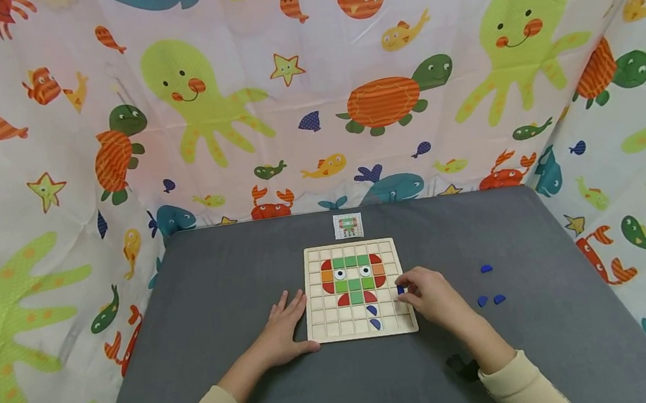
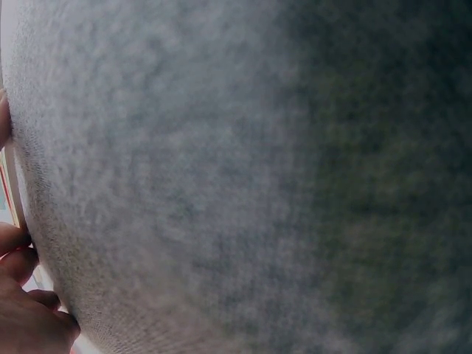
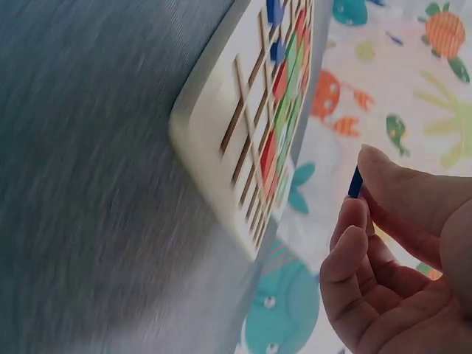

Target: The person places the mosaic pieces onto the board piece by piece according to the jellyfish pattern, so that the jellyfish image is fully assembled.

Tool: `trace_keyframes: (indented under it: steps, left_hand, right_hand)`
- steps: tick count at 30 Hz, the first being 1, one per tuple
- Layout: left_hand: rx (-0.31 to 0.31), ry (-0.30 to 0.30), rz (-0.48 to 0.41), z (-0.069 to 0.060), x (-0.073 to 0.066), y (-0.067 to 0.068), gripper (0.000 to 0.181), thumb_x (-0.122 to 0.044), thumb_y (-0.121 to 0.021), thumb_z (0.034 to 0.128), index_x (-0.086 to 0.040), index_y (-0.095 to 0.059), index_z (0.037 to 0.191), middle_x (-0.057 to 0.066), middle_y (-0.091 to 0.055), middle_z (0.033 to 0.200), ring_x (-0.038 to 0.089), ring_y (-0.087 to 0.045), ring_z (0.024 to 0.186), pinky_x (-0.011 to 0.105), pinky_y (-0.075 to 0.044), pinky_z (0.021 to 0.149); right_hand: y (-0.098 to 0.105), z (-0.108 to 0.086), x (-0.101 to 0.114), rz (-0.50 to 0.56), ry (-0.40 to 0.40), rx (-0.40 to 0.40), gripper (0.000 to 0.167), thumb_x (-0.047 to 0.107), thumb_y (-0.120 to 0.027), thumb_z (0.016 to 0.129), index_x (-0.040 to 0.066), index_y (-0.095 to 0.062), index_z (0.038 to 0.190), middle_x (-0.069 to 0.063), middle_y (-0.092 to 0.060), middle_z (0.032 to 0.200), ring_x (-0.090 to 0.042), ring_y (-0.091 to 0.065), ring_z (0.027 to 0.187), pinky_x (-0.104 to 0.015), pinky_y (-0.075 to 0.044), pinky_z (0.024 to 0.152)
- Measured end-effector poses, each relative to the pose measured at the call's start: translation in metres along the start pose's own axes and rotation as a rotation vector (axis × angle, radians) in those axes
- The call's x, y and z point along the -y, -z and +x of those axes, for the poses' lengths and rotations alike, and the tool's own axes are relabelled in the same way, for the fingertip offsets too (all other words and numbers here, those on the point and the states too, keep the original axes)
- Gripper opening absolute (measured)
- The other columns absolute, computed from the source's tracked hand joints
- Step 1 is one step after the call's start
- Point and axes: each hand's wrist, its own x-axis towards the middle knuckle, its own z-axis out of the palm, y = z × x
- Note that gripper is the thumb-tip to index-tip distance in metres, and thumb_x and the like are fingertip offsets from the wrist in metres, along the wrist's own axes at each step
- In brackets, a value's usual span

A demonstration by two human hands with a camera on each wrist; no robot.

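Note:
A wooden grid board (image 1: 320, 330) lies on the grey table, with red, orange and green tiles and two round eye tiles forming a face. Two blue half-round tiles (image 1: 372, 310) sit in its lower cells. My left hand (image 1: 280, 334) rests at the board's left edge, fingers spread; the left wrist view catches only some of its fingers (image 2: 33, 317) beside blurred cloth. Over the board's right edge, my right hand (image 1: 432, 294) pinches a blue tile (image 3: 355, 183) between thumb and fingertips. In the right wrist view that tile is held up, apart from the board.
Three loose blue tiles (image 1: 486, 268) lie on the table to the right of my right hand. A small picture card (image 1: 348, 226) lies just behind the board. A curtain (image 1: 312, 97) printed with sea animals surrounds the table's back and sides.

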Motion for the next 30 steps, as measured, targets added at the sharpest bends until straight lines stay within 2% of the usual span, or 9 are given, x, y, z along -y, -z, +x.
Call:
trace_keyframes:
  steps: [8,14,21,30]
  left_hand:
    - [-0.007,0.002,0.003,0.000,0.002,-0.001,0.109,-0.053,-0.082,0.0803,-0.010,-0.023,0.162,0.005,-0.017,0.170,0.036,-0.001,0.157,0.062,-0.011,0.123]
    - [-0.005,-0.002,0.003,0.000,0.001,-0.001,0.109,-0.053,-0.082,0.0801,-0.010,-0.023,0.162,0.005,-0.018,0.169,0.036,-0.002,0.157,0.062,-0.011,0.123]
    - [-0.001,0.003,-0.004,0.001,0.001,-0.001,0.110,-0.052,-0.082,0.0798,-0.010,-0.023,0.162,0.005,-0.018,0.169,0.036,-0.001,0.157,0.061,-0.011,0.124]
    - [-0.004,0.005,0.002,0.000,0.003,-0.003,0.111,-0.053,-0.082,0.0792,-0.010,-0.022,0.162,0.005,-0.017,0.170,0.035,-0.001,0.157,0.061,-0.011,0.124]
  right_hand:
    - [-0.027,0.010,0.028,0.040,-0.015,0.046,0.019,0.010,-0.082,0.084,0.006,-0.077,0.101,-0.004,-0.069,0.093,-0.009,-0.060,0.075,-0.025,-0.052,0.066]
    - [-0.047,0.015,0.042,0.023,-0.029,0.072,0.018,0.010,-0.082,0.084,0.007,-0.078,0.101,-0.004,-0.070,0.094,-0.011,-0.060,0.077,-0.031,-0.053,0.071]
    - [-0.063,0.018,0.047,-0.067,-0.016,0.054,0.016,0.014,-0.085,0.081,0.012,-0.079,0.096,0.000,-0.069,0.090,-0.014,-0.062,0.080,-0.037,-0.053,0.071]
    - [-0.073,0.023,0.050,-0.117,-0.031,0.086,0.014,0.014,-0.083,0.081,0.015,-0.079,0.095,0.003,-0.069,0.087,-0.012,-0.055,0.073,-0.034,-0.047,0.064]
